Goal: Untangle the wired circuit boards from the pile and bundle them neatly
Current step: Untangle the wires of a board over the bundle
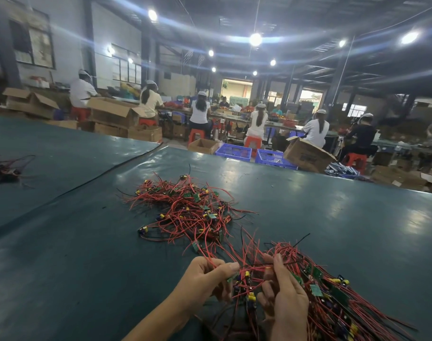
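**Both hands deep in red wire, big pile waiting behind**

Head view, closest to the camera: the left hand [205,279] has its fingers curled in, with thumb and forefinger pinching a few red wires [249,268] that stretch across to the other hand. The right hand [284,299] is seen from the back. Its forefinger sticks up fairly straight and the other fingers are curled into the bundle [330,301], gripping it. That bundle is a thick sheaf of red and black leads with little green boards and yellow capacitors, fanning out toward the bottom right corner and lying on the table [74,254].

A bit further out on the same dark green top sits the pile [188,210], a loose tangle of the same wired boards. A few strands run from its near edge down toward the hands. Far left there's a smaller dark tangle [3,168], well apart from everything else.

Past the table edge: blue crates [234,151], an open cardboard box [306,153], and a row of workers [200,112] seated on red stools [253,142] with their backs to the camera, under bright ceiling lamps.
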`<state>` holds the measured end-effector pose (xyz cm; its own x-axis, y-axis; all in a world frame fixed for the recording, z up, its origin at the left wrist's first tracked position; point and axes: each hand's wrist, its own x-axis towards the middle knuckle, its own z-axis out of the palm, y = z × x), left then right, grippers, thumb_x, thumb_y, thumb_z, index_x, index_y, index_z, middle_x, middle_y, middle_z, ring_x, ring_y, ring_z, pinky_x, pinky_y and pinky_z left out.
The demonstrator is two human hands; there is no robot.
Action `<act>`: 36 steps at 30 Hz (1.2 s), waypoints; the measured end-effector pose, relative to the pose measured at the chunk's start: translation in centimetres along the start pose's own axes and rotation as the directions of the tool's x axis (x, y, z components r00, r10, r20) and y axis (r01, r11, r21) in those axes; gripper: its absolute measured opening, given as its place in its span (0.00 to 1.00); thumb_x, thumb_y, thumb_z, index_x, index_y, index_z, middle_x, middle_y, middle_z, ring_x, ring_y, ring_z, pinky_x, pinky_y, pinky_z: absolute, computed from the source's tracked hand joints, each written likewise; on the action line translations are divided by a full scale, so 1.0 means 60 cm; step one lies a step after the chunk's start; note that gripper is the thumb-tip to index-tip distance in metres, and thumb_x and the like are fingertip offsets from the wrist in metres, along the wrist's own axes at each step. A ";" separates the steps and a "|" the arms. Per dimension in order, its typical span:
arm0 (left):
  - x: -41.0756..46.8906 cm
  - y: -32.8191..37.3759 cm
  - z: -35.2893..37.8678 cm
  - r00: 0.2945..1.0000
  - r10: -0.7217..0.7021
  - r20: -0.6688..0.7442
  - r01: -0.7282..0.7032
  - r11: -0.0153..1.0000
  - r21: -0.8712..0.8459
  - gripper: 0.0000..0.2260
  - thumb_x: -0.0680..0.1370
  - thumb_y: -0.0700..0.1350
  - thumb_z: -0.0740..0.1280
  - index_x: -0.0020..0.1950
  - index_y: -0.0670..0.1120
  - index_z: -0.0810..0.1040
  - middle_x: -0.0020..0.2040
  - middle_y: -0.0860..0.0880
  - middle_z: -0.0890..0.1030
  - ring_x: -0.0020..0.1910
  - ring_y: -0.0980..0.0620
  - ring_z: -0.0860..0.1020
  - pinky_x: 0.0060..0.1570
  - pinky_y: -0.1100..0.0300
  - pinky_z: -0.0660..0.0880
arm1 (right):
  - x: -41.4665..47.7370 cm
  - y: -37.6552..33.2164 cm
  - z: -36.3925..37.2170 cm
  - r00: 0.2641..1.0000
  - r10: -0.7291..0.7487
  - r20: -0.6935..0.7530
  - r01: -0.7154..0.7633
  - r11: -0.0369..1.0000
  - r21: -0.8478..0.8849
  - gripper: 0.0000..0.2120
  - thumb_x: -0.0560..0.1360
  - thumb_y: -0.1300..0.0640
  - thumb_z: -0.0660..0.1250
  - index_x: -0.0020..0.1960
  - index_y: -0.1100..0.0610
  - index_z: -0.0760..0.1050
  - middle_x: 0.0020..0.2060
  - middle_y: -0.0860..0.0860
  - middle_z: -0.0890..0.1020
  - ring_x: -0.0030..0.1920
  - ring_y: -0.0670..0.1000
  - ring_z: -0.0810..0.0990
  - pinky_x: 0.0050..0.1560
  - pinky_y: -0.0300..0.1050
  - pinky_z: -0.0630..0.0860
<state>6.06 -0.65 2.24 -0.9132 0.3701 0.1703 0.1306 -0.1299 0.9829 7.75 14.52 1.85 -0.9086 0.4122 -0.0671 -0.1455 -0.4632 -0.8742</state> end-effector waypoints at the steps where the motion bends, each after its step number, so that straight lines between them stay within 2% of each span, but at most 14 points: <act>1: 0.001 -0.001 0.000 1.000 -0.013 -0.013 0.013 1.000 -0.004 0.17 0.70 0.56 0.72 0.28 0.46 0.77 0.29 0.45 0.78 0.27 0.51 0.75 0.34 0.62 0.73 | -0.004 0.003 0.003 0.999 -0.008 0.043 0.010 0.999 -0.046 0.12 0.69 0.51 0.68 0.40 0.59 0.85 0.24 0.51 0.72 0.19 0.45 0.63 0.17 0.35 0.61; 3: 0.002 -0.002 0.001 0.999 -0.029 -0.025 0.029 1.000 -0.010 0.17 0.73 0.54 0.72 0.29 0.45 0.77 0.29 0.43 0.78 0.28 0.51 0.75 0.34 0.62 0.73 | -0.011 0.011 0.010 0.993 -0.033 0.110 0.047 0.991 -0.125 0.10 0.69 0.52 0.68 0.39 0.57 0.86 0.23 0.51 0.71 0.20 0.45 0.62 0.19 0.35 0.59; 6: 0.001 0.001 0.003 0.999 -0.040 -0.026 0.040 0.999 -0.003 0.17 0.73 0.53 0.71 0.30 0.44 0.78 0.29 0.42 0.77 0.28 0.50 0.75 0.34 0.61 0.74 | -0.012 0.021 0.015 0.991 -0.036 0.129 0.058 0.983 -0.172 0.10 0.73 0.56 0.68 0.39 0.56 0.86 0.22 0.50 0.71 0.20 0.45 0.61 0.20 0.36 0.58; 11: -0.001 0.002 0.006 0.998 -0.057 -0.026 0.058 0.997 0.041 0.18 0.73 0.54 0.70 0.32 0.41 0.78 0.30 0.43 0.79 0.29 0.50 0.76 0.38 0.60 0.74 | -0.003 0.018 0.007 0.997 -0.011 0.076 0.024 0.986 -0.167 0.09 0.73 0.55 0.69 0.39 0.57 0.86 0.21 0.50 0.71 0.19 0.45 0.63 0.19 0.36 0.62; 23: -0.003 0.011 0.007 0.999 -0.044 -0.031 0.046 0.996 0.073 0.17 0.72 0.55 0.69 0.31 0.43 0.79 0.30 0.44 0.80 0.29 0.51 0.78 0.40 0.58 0.76 | 0.008 0.010 -0.002 0.999 0.052 0.017 -0.049 0.991 -0.125 0.11 0.75 0.57 0.68 0.38 0.59 0.85 0.21 0.52 0.69 0.19 0.46 0.64 0.18 0.37 0.62; 29: -0.001 0.014 0.001 0.998 -0.033 -0.061 0.037 0.997 0.069 0.16 0.72 0.54 0.71 0.31 0.45 0.79 0.29 0.44 0.80 0.30 0.49 0.78 0.39 0.57 0.76 | -0.004 0.011 0.008 0.994 0.017 0.106 0.000 0.987 -0.159 0.09 0.72 0.56 0.69 0.37 0.56 0.86 0.21 0.51 0.68 0.20 0.45 0.62 0.20 0.36 0.61; 31: -0.002 0.016 0.004 0.998 -0.031 -0.053 0.035 0.996 0.078 0.16 0.73 0.54 0.72 0.29 0.48 0.79 0.28 0.47 0.79 0.29 0.51 0.77 0.35 0.60 0.74 | -0.011 0.018 0.016 0.988 -0.005 0.151 0.036 0.978 -0.207 0.10 0.73 0.58 0.69 0.36 0.54 0.86 0.22 0.50 0.74 0.24 0.46 0.68 0.25 0.36 0.67; 33: -0.002 0.017 0.008 0.997 -0.035 -0.075 0.042 0.995 0.088 0.18 0.74 0.57 0.70 0.31 0.45 0.80 0.27 0.47 0.79 0.28 0.49 0.76 0.35 0.58 0.72 | -0.012 0.025 0.020 0.989 -0.003 0.149 0.034 0.977 -0.211 0.11 0.73 0.59 0.70 0.35 0.56 0.86 0.29 0.54 0.83 0.30 0.50 0.79 0.34 0.42 0.76; 34: -0.001 0.016 0.010 0.996 -0.043 -0.084 0.050 0.996 0.080 0.21 0.75 0.58 0.68 0.32 0.43 0.81 0.28 0.46 0.79 0.29 0.48 0.76 0.37 0.56 0.72 | -0.011 0.026 0.020 0.990 -0.002 0.141 0.031 0.979 -0.201 0.10 0.73 0.59 0.70 0.35 0.57 0.86 0.31 0.55 0.84 0.31 0.50 0.82 0.35 0.42 0.78; 36: -0.001 0.017 0.010 0.993 -0.067 -0.097 0.072 0.996 0.047 0.23 0.74 0.60 0.63 0.31 0.43 0.80 0.28 0.44 0.79 0.28 0.49 0.76 0.38 0.56 0.73 | -0.010 0.026 0.019 0.990 -0.021 0.138 0.047 0.980 -0.192 0.09 0.73 0.59 0.70 0.36 0.59 0.86 0.30 0.54 0.84 0.29 0.46 0.81 0.30 0.37 0.77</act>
<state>6.49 -0.23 3.26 -0.9530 0.2873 0.0963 0.0826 -0.0595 0.9948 7.65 12.66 1.07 -0.9506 0.3098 0.0180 -0.1107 -0.2842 -0.9523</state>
